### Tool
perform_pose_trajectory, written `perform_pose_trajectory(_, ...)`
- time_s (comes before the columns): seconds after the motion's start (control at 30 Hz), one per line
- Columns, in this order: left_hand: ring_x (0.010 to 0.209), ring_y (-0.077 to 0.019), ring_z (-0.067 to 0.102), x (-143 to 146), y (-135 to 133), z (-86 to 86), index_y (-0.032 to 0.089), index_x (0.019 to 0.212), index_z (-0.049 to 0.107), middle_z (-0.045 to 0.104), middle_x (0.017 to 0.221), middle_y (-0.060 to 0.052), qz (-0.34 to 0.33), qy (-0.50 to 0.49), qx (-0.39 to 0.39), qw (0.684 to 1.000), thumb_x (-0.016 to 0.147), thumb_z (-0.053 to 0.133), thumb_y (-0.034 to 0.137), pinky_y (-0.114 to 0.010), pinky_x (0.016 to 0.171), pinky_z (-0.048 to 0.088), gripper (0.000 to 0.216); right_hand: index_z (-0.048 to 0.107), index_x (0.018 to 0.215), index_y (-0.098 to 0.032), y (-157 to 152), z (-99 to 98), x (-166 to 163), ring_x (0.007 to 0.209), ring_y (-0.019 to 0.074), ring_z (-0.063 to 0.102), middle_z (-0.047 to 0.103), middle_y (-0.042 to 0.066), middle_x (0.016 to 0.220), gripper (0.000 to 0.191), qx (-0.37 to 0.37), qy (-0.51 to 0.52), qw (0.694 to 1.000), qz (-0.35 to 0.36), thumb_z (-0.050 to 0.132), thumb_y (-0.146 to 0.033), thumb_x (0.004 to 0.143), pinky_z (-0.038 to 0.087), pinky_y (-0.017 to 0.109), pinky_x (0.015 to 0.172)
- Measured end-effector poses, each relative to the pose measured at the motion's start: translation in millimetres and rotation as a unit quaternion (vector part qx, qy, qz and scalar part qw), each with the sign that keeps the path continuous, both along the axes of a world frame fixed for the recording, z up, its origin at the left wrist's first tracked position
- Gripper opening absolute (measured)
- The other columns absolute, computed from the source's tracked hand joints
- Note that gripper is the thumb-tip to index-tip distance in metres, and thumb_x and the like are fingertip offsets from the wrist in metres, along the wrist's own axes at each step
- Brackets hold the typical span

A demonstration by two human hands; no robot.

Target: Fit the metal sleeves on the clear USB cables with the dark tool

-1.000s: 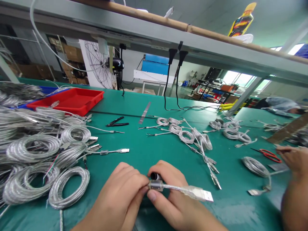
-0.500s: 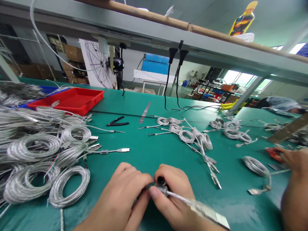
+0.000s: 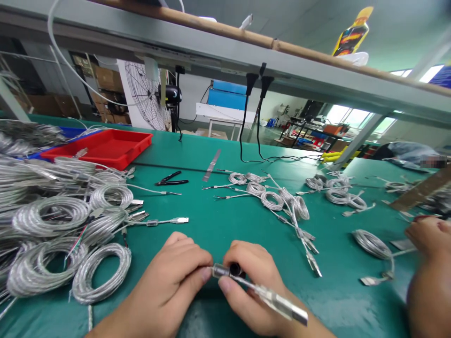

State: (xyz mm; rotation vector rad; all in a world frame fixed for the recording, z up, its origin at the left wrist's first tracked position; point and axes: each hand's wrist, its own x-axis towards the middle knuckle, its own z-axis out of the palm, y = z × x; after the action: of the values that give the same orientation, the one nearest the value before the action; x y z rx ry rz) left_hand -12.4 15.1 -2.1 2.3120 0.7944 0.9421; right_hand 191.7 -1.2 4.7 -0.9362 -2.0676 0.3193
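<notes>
USB cable (image 3: 271, 298) is up in the 2 hands at the front, right?

"Yes, just above the middle of the table. But start with the big things!"

Okay. A long green work table (image 3: 218, 220) goes across the whole view. On its left is a big heap of shiny wire coils (image 3: 49, 218), and a red tray (image 3: 95, 149) sits behind them.

"What is in the middle?"

A smaller group of wire coils (image 3: 271, 199) lies there. Near it are black-handled cutters (image 3: 172, 179) and a flat metal strip (image 3: 211, 165).

"Is anyone else there?"

Yes, someone else's hand (image 3: 430, 237) is at the far right. It is near another wire coil (image 3: 369, 244).

"Now tell me about the 2 hands."

The left hand (image 3: 162, 277) is curled, and its thumb is just beside a silver barrel (image 3: 221, 270) on the cable. I cannot tell if it has hold of anything. The right hand (image 3: 253, 277) is closed around the cable. Its fingers are by a small black round piece (image 3: 235, 269) next to the barrel.

"And the cable's end?"

Its clear plug (image 3: 282, 307) points down and to the right.
</notes>
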Motion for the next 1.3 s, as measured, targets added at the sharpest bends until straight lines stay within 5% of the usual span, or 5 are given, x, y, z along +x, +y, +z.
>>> perform_pose_trajectory(0.4,0.116,-0.0216,0.054,-12.9,10.2,-3.6,0.023,0.127,0.057,0.062,0.122,-0.005,0.212,-0.015,0.249,0.945,0.101,0.053,0.014,-0.035,0.105,0.037,0.028,0.043,0.063,-0.022,21.1,-14.0,1.0,0.054,0.0138,0.037,0.04,-0.004,0.056,0.042,-0.152,0.057,0.968,-0.194,0.049,-0.044,0.098,0.021,0.03,0.055)
perform_pose_trajectory(0.6,0.114,-0.0222,0.059,9.8,3.1,-19.1,0.02,0.132,0.051,0.066,0.125,-0.008,0.11,0.023,0.192,0.975,0.102,0.049,0.014,-0.036,0.1,0.042,0.031,0.051,0.069,-0.022,13.8,-10.6,-5.7,0.046,0.012,0.037,0.041,-0.006,0.052,0.05,-0.274,0.159,0.942,-0.109,0.04,-0.056,0.103,0.03,0.025,0.048)
perform_pose_trajectory(0.73,0.081,-0.0202,0.057,16.0,2.6,-23.3,0.023,0.105,0.057,0.064,0.089,-0.003,0.089,0.006,0.091,0.992,0.106,0.035,0.015,-0.036,0.078,0.043,0.023,0.051,0.071,-0.022,8.7,-10.9,-10.1,0.044,0.0102,0.03,0.038,-0.008,0.05,0.054,-0.369,0.251,0.895,-0.014,0.051,-0.071,0.095,0.026,0.023,0.043)
perform_pose_trajectory(0.97,0.077,-0.0197,0.052,6.7,4.0,-17.1,0.022,0.095,0.057,0.059,0.083,-0.001,0.057,-0.021,0.029,0.998,0.107,0.035,0.018,-0.037,0.077,0.037,0.026,0.057,0.082,-0.021,3.8,-8.3,-6.7,0.062,0.0145,0.044,0.048,-0.005,0.067,0.029,-0.224,0.116,0.967,-0.03,0.066,-0.048,0.09,0.032,0.025,0.057)
perform_pose_trajectory(1.3,0.079,-0.019,0.053,4.6,1.9,-10.0,0.022,0.094,0.057,0.059,0.083,0.0,0.0,-0.01,-0.013,1.0,0.108,0.033,0.019,-0.037,0.08,0.037,0.027,0.056,0.084,-0.021,3.1,-4.5,-5.5,0.065,0.0141,0.046,0.051,-0.005,0.072,0.021,-0.192,0.052,0.98,-0.017,0.063,-0.038,0.092,0.032,0.026,0.062)
